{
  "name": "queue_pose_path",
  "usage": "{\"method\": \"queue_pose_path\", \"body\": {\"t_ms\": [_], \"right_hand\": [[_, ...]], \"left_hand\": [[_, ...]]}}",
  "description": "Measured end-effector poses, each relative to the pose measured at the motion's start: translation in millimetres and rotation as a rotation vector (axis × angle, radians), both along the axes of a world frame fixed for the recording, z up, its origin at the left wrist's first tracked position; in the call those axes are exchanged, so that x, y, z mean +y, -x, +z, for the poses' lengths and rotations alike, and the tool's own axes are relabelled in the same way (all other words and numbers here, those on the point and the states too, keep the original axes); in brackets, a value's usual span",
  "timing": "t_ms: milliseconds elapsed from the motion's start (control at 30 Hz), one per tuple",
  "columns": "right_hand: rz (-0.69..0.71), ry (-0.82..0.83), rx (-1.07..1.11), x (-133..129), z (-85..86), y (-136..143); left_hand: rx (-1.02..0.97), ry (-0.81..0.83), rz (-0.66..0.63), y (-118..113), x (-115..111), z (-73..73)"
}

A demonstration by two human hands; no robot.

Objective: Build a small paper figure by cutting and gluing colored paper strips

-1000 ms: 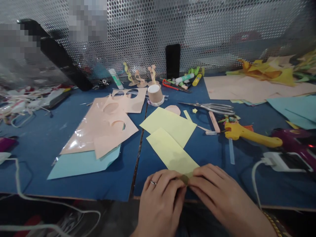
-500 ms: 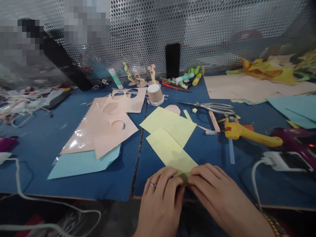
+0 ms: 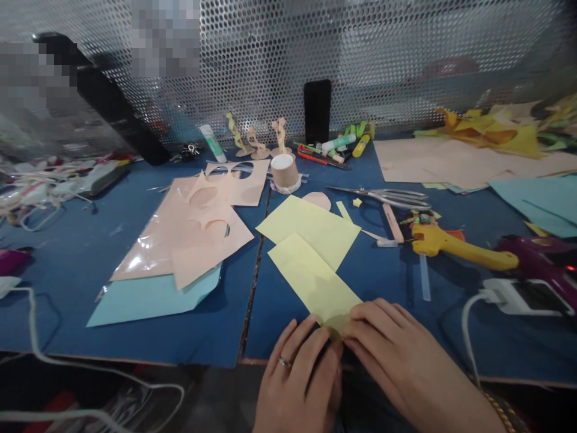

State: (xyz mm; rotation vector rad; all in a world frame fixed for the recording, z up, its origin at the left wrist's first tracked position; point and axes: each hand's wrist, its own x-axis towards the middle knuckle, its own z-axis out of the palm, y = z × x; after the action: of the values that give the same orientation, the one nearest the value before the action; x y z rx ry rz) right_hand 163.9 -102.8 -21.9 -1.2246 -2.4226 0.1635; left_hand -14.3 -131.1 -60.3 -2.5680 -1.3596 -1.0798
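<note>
A pale yellow paper strip [image 3: 311, 279] lies slanted toward me, its near end at the table's front edge. My right hand [image 3: 392, 346] pinches that near end, fingers bent over it and thumb hidden below. On the strip's near left corner rests my left hand [image 3: 302, 370], a ring on one finger; its fingers are curled together at the paper's edge, close to the right fingertips. Under the strip's far end is a wider pale yellow sheet [image 3: 311, 225]. Any fold at the near edge is hidden by my fingers.
Peach cut-out sheets [image 3: 211, 240] and blue paper [image 3: 153, 307] lie left. Scissors [image 3: 392, 196], a yellow-nosed glue gun [image 3: 464, 246] and a white charger-like device [image 3: 527, 296] with a cable are right. Behind stand a tape roll [image 3: 285, 173], small paper figures [image 3: 256, 144] and a phone [image 3: 317, 111].
My left hand has slid slightly down and right, its fingers loosening and straightening a little. My right hand stays on the strip, which has hardly moved.
</note>
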Motion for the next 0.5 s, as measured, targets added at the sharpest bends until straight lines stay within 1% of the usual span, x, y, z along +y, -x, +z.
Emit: {"method": "queue_pose_path", "body": {"t_ms": [167, 333, 433, 500], "right_hand": [[0.012, 0.042, 0.038, -1, -2.3, -4], [0.064, 0.056, 0.093, -1, 1.1, -11], [0.048, 0.137, 0.154, -2, 3.0, -13], [0.024, 0.173, 0.17, -2, 2.2, -14]], "left_hand": [[0.001, 0.008, 0.026, -1, -1, 2.0], [0.078, 0.039, -0.005, 1, -3, 4.5], [0.048, 0.04, 0.011, 1, -3, 5.1], [0.063, 0.024, -0.013, 1, -2, 5.1]]}}
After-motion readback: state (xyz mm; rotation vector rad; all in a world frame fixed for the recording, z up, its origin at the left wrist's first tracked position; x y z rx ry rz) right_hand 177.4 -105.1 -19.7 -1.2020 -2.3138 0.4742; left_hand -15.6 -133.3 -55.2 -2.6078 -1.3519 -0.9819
